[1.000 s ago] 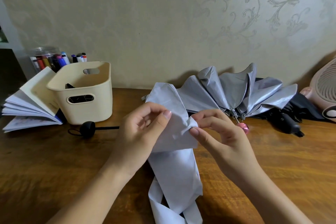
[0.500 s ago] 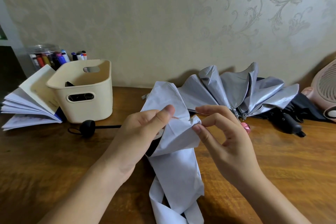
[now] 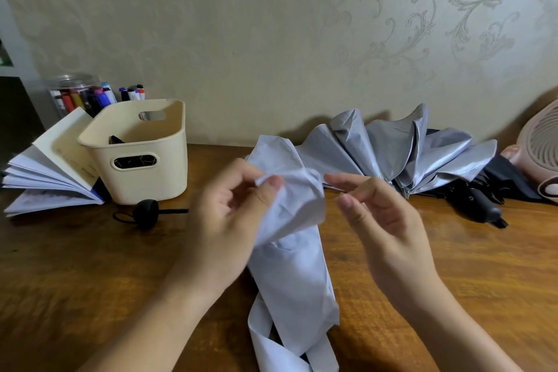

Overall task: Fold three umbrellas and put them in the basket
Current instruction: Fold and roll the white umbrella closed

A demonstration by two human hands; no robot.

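Two umbrellas lie on the big brown wooden table (image 3: pixel 90 281), and neither one is in the basket yet. The shiny silver umbrella (image 3: pixel 392 154) is spread like a fan at the back right, by the wall, with its black handle (image 3: pixel 483 208) pointing right. The long pale grey cloth umbrella (image 3: pixel 296 281) lies in the middle, running from the near edge up to the hands. The cream plastic basket (image 3: pixel 145 178) stands at the back left, well apart from both. Something dark (image 3: pixel 116 140) pokes up inside it, and I cannot tell what it is. The left hand (image 3: pixel 229 220) pinches a bunched flap of the pale cloth between thumb and fingers. The right hand (image 3: pixel 386 220) is just beside the cloth, its fingers loosely bent, and it holds nothing. I think the step now is to make the flaps neat, one at a time. To do it well, the left hand should hold firm so the folds do not slip, while the right hand pulls each flap flat and lays it the same way round. Then the cloth can wrap tight. A loose, puffy roll may not fit in the basket.
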